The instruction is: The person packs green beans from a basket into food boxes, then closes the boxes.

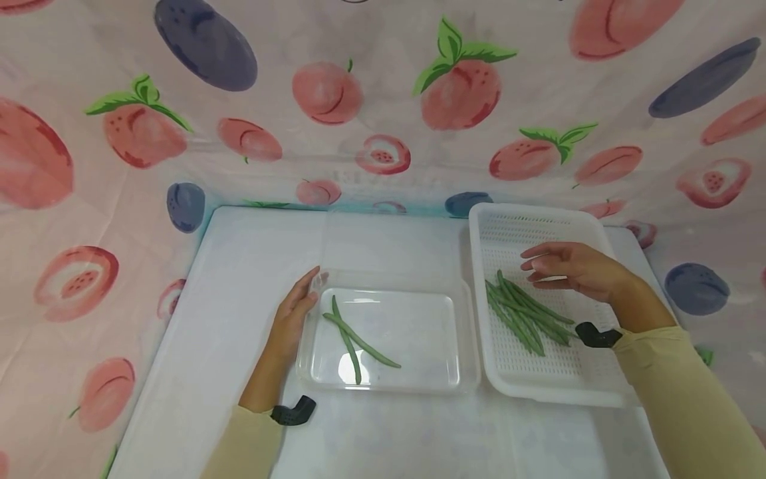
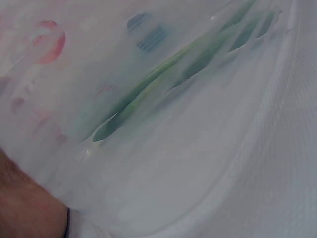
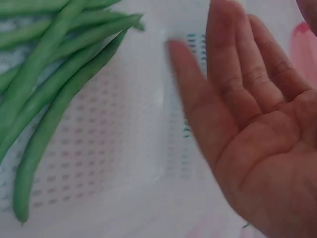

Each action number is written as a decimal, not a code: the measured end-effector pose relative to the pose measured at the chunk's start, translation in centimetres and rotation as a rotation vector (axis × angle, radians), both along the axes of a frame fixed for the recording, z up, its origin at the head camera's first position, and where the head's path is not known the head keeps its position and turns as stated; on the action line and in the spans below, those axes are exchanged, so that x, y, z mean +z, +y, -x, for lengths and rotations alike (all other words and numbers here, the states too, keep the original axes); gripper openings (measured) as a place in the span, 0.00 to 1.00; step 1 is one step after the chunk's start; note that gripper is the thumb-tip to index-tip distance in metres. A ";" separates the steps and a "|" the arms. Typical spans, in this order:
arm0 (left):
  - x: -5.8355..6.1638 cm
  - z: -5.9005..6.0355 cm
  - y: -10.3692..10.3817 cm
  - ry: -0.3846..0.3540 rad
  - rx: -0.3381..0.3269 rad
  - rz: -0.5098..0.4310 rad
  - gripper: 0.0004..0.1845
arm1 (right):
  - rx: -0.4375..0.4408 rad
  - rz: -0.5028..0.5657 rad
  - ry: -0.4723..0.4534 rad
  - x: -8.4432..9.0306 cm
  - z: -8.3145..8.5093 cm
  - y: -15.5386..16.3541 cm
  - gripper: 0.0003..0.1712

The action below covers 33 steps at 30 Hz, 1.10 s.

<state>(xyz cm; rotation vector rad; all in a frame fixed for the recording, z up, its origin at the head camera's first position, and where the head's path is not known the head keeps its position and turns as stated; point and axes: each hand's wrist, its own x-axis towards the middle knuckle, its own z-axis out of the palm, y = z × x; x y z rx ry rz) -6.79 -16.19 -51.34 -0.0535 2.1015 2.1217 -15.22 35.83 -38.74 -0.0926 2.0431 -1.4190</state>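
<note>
Two green beans [image 1: 362,340] lie crossed inside a clear plastic container [image 1: 413,384]. My left hand [image 1: 293,313] rests against the container's left side, fingers extended along its upper left corner. Through the clear wall, a green bean [image 2: 148,82] shows blurred in the left wrist view. Over the white perforated basket [image 1: 487,359] hovers my right hand [image 1: 574,271], its fingers loosely extended with nothing between them. Below it, a pile of several green beans [image 1: 526,316] lies on the basket's floor. The right wrist view shows the empty palm beside these beans [image 3: 54,104].
Basket and container stand side by side on a white table [image 1: 239,266], the basket on the right. A fruit-patterned curtain [image 1: 335,159] hangs behind the table and along its sides. Each wrist wears a small black device [image 1: 293,411].
</note>
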 end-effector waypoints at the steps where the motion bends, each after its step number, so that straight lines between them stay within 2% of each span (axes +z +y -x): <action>1: 0.0 0.0 0.0 -0.001 0.000 0.001 0.27 | -0.009 -0.015 -0.013 -0.3 0.0 0.3 0.18; 7: 0.0 0.1 0.1 -0.002 -0.007 0.007 0.28 | -0.029 -0.097 -0.065 -2.1 0.1 1.4 0.28; 13: -0.2 0.2 0.1 0.002 0.002 0.009 0.28 | -0.025 -0.172 -0.077 -3.5 0.2 1.7 0.33; 24: -0.2 0.2 0.0 0.001 0.002 0.010 0.28 | -0.019 -0.240 -0.099 -4.9 0.3 2.0 0.37; 33: -0.1 0.1 -0.1 0.010 -0.006 0.000 0.28 | 0.040 -0.340 -0.067 -6.7 0.2 1.8 0.37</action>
